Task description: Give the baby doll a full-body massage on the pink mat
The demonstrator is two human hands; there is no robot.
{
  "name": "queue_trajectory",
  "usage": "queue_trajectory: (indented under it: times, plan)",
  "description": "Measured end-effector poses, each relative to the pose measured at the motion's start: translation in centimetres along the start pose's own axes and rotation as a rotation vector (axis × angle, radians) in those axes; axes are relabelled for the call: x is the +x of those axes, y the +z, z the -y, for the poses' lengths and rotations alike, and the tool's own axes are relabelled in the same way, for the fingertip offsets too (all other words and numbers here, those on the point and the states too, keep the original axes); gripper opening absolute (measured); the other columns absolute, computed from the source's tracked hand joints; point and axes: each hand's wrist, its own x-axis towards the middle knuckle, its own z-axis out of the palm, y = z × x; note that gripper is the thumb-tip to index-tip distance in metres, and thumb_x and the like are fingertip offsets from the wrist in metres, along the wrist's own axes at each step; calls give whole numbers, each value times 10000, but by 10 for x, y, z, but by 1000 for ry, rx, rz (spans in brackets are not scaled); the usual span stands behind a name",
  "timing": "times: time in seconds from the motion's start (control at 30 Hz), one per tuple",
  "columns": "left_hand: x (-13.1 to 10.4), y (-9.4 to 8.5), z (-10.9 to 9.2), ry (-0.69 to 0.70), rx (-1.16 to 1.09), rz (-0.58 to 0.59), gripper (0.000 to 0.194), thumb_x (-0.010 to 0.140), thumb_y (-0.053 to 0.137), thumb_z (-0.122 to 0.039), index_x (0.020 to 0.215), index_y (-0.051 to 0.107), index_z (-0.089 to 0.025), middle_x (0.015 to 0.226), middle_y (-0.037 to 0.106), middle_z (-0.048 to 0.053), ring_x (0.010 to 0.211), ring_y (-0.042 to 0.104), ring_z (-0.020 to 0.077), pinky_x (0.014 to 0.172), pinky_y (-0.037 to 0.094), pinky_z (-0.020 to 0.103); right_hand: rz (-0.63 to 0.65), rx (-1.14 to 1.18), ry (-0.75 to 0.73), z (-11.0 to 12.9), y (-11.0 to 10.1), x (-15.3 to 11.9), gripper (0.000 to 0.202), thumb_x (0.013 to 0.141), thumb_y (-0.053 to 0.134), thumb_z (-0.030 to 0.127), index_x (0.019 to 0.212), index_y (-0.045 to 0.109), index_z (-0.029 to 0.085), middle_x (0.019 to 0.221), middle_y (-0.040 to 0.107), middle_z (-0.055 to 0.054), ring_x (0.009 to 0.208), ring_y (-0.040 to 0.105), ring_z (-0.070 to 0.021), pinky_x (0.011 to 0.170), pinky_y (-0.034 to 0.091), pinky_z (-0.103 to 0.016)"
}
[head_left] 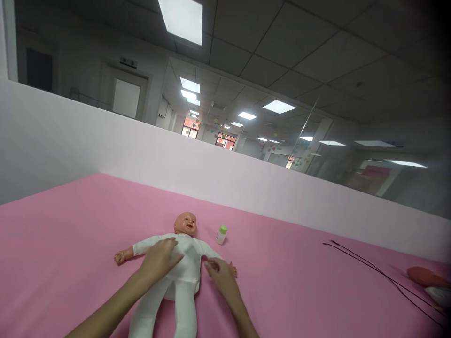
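Fingers on your left hand (pixel 159 258) were spread; your right hand's (pixel 224 278) looked curled, grip unclear. Doll (pixel 187 265) lay around 7 o'clock, so overreaching toward 1 o'clock could've toppled that bottle (pixel 221 235), tbh.

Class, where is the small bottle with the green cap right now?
In the head view, the bottle stands on the pink surface, just right of the doll's head.

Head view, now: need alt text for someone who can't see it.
Two bare hands work at a baby doll in white clothing, lying face up on a pink surface: the left hand on its chest, the right hand by its sleeve. A green-capped bottle stands nearby; thin black cords lie at far right.
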Motion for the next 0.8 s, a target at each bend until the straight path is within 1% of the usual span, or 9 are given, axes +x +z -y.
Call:
queue_trajectory:
  times: [0.07,0.17,0.23,0.33,0.4,0.5,0.57,0.67,0.8]
  plan:
    - [13,34,-14,-16,-92,135,241,660,876,-297,853,743,-237,1106,732,90,1427,452,412,1146,427,406,-76,-181,-1,3,-22,17,337,919,599,449,1026,786,190,1088,794,-120,1022,729,-305,887,512,-387]
    - [44,90,-16,-130,-213,259,283,752,849,-411,851,732,-173,1044,755,134,1192,656,378,1036,515,429,-148,-317,9,3,-45,43,304,946,556,410,1036,763,207,1112,784,-109,1007,715,-284,845,483,-369]
    - [70,123,-6,-235,-318,258,361,849,762,-498,910,709,-146,1171,728,189,1171,679,341,1019,532,418,-182,-372,6,-1,-52,59,281,951,534,365,1017,753,201,1079,776,-117,1000,701,-283,853,469,-374]
    - [106,156,16,-345,-433,149,455,976,565,-578,993,673,-136,1402,609,224,1323,595,296,1106,479,373,-219,-434,-10,-9,-55,80,313,950,486,287,1092,738,164,1091,751,-160,1052,678,-307,905,472,-406]
    - [126,168,29,-363,-487,83,493,1006,503,-591,1127,656,-139,1504,539,187,1411,515,278,1168,425,407,-236,-443,-40,-16,-51,91,420,946,449,241,1282,674,130,1289,690,-197,1217,622,-327,999,462,-432]
    - [144,178,44,-366,-542,69,586,1003,486,-625,1338,593,-157,1591,470,152,1462,454,293,1205,367,522,-230,-422,-103,-29,-41,105,615,905,431,165,1513,493,96,1595,471,-175,1496,399,-303,1195,344,-436]
    - [150,181,49,-377,-558,103,640,1004,447,-653,1396,566,-162,1635,419,157,1505,403,289,1227,334,503,-197,-393,-135,-39,-35,112,684,861,433,122,1544,459,84,1635,430,-147,1553,321,-275,1264,259,-434]
    - [154,180,49,-411,-556,164,714,993,403,-692,1412,558,-134,1666,361,190,1556,321,276,1255,292,412,-161,-331,-162,-51,-35,119,671,851,415,111,1514,500,58,1610,466,-155,1547,345,-265,1287,224,-439]
    - [146,174,40,-375,-565,196,762,971,433,-704,1412,551,-94,1661,363,219,1554,329,283,1262,278,369,-185,-211,-167,-49,-32,114,598,969,381,265,1518,494,57,1627,433,-169,1573,285,-281,1292,199,-476]
